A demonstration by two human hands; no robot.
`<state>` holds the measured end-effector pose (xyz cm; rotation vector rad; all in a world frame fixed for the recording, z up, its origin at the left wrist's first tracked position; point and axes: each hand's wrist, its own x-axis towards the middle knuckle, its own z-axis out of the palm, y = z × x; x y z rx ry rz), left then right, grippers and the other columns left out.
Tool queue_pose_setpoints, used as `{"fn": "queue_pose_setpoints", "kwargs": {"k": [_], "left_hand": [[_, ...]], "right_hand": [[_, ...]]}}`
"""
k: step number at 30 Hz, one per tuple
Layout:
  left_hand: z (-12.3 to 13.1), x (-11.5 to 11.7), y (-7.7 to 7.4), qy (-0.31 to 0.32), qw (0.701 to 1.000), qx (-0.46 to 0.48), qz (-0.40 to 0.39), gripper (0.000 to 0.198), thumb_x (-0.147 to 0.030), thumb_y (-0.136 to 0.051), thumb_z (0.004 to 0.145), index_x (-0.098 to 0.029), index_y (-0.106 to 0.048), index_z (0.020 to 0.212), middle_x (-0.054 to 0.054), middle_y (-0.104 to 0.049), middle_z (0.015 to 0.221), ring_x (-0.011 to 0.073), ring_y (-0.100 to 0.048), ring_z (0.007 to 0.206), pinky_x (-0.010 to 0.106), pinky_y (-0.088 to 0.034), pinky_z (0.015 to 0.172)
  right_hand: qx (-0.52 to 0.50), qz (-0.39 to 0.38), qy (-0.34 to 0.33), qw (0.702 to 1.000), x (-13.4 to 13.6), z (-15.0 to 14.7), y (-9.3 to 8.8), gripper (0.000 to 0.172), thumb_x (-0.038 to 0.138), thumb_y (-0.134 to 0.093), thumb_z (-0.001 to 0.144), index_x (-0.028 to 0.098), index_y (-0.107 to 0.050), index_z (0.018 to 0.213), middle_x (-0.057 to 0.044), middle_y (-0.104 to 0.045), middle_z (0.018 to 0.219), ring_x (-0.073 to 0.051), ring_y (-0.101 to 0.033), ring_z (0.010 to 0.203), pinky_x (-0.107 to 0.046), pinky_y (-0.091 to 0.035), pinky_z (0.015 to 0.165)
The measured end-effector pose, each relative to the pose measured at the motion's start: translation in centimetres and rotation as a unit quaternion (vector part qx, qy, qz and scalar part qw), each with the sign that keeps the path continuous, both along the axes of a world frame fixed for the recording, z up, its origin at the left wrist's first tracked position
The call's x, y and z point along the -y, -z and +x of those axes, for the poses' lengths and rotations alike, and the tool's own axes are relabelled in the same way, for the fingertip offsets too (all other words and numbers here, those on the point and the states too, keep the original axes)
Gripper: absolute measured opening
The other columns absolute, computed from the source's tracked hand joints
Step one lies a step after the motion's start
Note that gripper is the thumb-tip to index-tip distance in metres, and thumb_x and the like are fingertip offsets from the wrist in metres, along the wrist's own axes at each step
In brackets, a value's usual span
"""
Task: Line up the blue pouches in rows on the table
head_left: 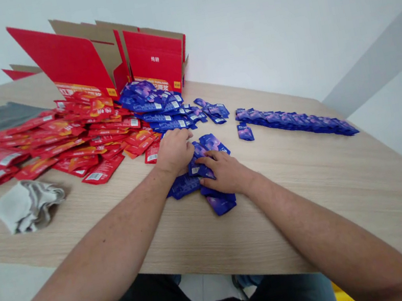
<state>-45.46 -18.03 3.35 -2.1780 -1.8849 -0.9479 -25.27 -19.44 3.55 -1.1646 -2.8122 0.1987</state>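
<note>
Fingers of the right hand [226, 171] lie parted over a small pile of blue packets [221, 205], while the left hand [175, 150] is curled at the pile's left edge; whether either one pinches a packet, I cannot tell. This pile is on the table [310, 198], directly before the person. In my judgement, the step in hand is sorting these loose packets, and the next move calls for light fingers, because such smooth pouches probably slide over each other.

To the right, an overlapping row of blue packets [297, 120] makes a long, narrow band. Glossy red packets [59, 139] are heaped at left, near stiff cardboard boxes [153, 55] and a soft, crumpled cloth [27, 204].
</note>
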Motion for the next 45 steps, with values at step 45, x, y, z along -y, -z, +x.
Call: {"fn": "queue_pose_setpoints", "kwargs": {"k": [45], "left_hand": [[5.7,-3.6,0.0,0.111,0.969,-0.009,-0.219,0.033,-0.048,-0.082,0.07,-0.025,-0.07,0.092,0.004,-0.07,0.084,0.0264,-0.066,0.083,0.033,-0.048,0.073]], "right_hand": [[-0.126,-0.055,0.072,0.988,-2.7,17.5,-2.7,0.062,0.037,-0.074,0.084,0.024,-0.062,0.143,-0.013,-0.061,0.144,-0.033,-0.059,0.13,-0.053,-0.046,0.112]]}}
